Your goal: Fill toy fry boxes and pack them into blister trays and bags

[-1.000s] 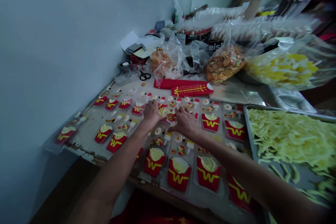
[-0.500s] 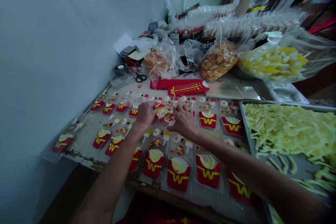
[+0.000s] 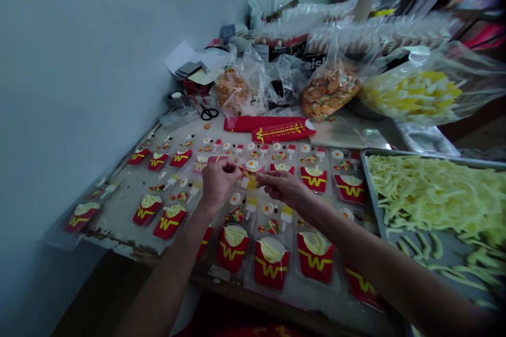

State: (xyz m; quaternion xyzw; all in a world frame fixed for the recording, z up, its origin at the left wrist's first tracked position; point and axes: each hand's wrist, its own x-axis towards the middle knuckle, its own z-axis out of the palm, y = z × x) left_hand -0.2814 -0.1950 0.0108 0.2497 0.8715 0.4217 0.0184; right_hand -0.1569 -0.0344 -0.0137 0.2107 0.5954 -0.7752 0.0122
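Observation:
My left hand is closed in a pinch above the middle of the table, thumb against fingers. Facing it, my right hand has its fingers curled and its fingertips pressed together. A blurred yellow and reddish item shows between the fingertips; I cannot make out what either hand grips. Around them lie clear plastic packs with red fries cartons marked by a yellow zigzag, pale fries-shaped pieces, and small egg, pizza and ice-pop shaped pieces. Several packs stand in rows, partly hidden by my forearms.
A metal tray of loose pale fries-shaped pieces stands at right. Behind the packs lie stacked red cartons and black scissors. Clear bags of orange pieces and yellow pieces line the back. A wall borders the left.
Both hands have drawn closer together and lower. My right hand's spread fingers have curled in. The fries-shaped pieces seen between the hands are no longer visible there. The view has shifted slightly.

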